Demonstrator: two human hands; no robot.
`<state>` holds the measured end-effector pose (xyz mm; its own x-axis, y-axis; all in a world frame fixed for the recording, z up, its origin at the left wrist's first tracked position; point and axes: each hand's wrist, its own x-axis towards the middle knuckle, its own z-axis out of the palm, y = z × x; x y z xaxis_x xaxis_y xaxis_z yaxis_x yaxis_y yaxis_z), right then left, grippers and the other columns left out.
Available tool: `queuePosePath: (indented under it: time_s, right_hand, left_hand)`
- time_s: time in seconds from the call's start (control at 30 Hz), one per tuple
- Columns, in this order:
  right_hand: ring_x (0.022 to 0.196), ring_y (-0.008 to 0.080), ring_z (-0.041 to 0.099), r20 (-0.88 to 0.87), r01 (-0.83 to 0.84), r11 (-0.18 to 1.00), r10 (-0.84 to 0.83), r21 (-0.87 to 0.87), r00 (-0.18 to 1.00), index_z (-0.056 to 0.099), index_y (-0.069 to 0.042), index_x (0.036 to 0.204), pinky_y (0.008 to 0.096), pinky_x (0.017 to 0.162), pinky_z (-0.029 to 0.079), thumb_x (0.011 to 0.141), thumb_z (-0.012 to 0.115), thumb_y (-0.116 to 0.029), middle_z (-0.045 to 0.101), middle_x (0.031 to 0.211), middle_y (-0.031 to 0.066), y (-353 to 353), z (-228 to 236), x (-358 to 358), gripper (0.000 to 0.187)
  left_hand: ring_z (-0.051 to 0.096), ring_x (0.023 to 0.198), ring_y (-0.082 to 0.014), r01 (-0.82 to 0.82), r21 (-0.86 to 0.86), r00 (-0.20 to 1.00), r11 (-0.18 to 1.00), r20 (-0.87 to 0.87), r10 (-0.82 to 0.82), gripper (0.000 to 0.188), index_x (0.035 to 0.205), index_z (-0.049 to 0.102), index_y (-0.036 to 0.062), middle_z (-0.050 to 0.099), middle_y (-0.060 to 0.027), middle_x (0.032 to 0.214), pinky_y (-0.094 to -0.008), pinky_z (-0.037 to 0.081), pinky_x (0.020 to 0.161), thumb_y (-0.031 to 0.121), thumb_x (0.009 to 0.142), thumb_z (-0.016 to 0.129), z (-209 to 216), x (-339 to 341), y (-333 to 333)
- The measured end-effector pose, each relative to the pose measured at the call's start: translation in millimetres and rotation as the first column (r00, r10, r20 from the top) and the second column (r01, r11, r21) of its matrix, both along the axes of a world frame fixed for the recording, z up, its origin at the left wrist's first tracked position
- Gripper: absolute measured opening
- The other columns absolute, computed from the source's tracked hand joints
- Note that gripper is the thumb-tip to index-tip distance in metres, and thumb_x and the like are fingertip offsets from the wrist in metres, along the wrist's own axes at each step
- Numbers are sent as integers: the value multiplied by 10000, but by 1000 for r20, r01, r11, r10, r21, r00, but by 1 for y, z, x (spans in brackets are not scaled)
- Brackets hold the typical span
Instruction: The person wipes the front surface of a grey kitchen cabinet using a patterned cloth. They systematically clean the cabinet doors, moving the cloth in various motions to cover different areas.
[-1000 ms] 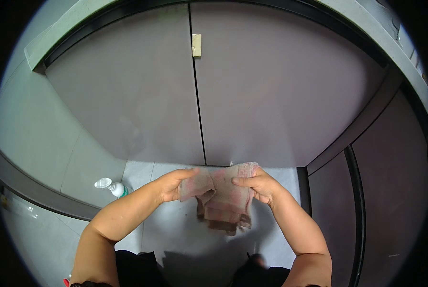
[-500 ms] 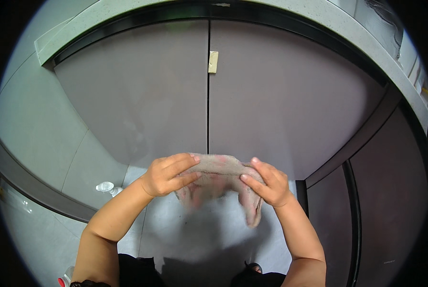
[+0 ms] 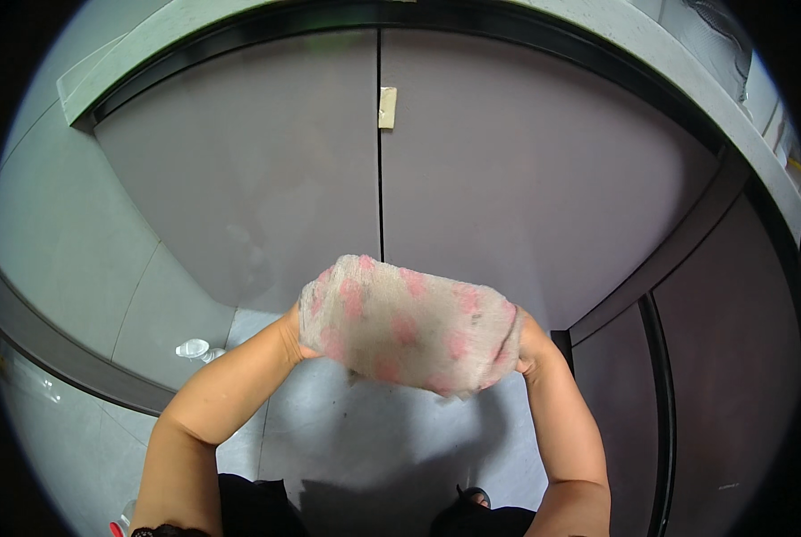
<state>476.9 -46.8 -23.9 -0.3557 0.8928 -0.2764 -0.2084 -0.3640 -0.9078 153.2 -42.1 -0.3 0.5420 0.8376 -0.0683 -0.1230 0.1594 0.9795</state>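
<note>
Floor (image 3: 391,438) of pale grey tile, seen from the head camera, ran below two grey cupboard doors (image 3: 544,170) that met at a thin dark gap (image 3: 380,188). Light, speckled worktop edging (image 3: 163,45) curved above them, with a black band (image 3: 499,27) beneath it. Greenish-grey wall tiles (image 3: 56,206) stood at the left, and a darker panel (image 3: 741,358) with a black strip (image 3: 662,385) at the right. The doors looked smooth and flat; a small cream-coloured rectangle (image 3: 387,107) sat at the gap. A white bottle (image 3: 195,349) showed just beside the left forearm (image 3: 230,385).

The cloth (image 3: 409,331) looked soft and fuzzy, greyish beige with scattered pink patches, its shape a rough oblong with rounded corners and an uneven lower edge. It was held up over the floor, in front of the doors, between the hands. The left hand (image 3: 295,333) grasped its left end and the right hand (image 3: 529,345) its right end; most fingers were hidden behind the fabric, so how tightly they closed could not be told.
</note>
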Motion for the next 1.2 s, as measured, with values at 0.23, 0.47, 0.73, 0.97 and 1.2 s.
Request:
queuePosePath:
  time_s: [0.23, 0.47, 0.73, 0.97, 1.2]
  right_hand:
    - [976, 276, 681, -480, -2, 992, -59, -127, 875, 584, 102, 1145, 391, 858, 570, 930, 495, -119, 648, 1143, 222, 7, -5, 14, 320]
    - [994, 219, 620, -55, -111, 919, 142, 379, 988, 536, 9, 1230, 332, 878, 506, 950, 591, -247, 607, 1176, 151, -33, 46, -63, 384]
    - [1174, 283, 554, 270, -55, 559, -309, 827, 912, 616, -14, 1229, 383, 1016, 416, 886, 686, -172, 558, 1320, 186, -40, 25, -42, 384]
    - [1067, 193, 604, -129, 58, 997, -50, 57, 990, 545, -13, 1281, 339, 930, 475, 917, 687, -311, 648, 1147, 97, -30, 33, -61, 491]
    - [1114, 203, 555, -38, 284, 767, -321, 576, 946, 590, -14, 1127, 353, 936, 461, 848, 745, -164, 588, 1210, 129, -38, 16, -75, 352]
  left_hand:
    - [536, 1208, -314, -43, -459, 916, 887, 336, 219, 420, 1286, 540, 28, 547, -148, 1317, -502, 446, 1018, 257, 941, 470, -2, -12, -16]
    - [521, 1204, -311, 29, -445, 833, 895, 506, 224, 494, 1309, 518, 47, 558, -136, 1284, -489, 377, 1062, 266, 865, 513, 29, 54, -48]
    - [427, 1321, -356, -96, -571, 755, 815, 492, 433, 598, 1403, 446, 74, 470, -143, 1432, -529, 294, 1118, 318, 869, 556, 21, 53, -35]
    - [450, 1293, -300, -97, -480, 927, 872, 275, 254, 586, 1414, 416, 80, 484, -114, 1407, -517, 332, 1086, 360, 930, 591, 27, 61, -35]
    - [493, 1188, -193, -280, -340, 933, 898, 121, 337, 554, 1392, 372, 81, 502, -85, 1291, -423, 385, 1031, 439, 993, 507, 27, 80, -44]
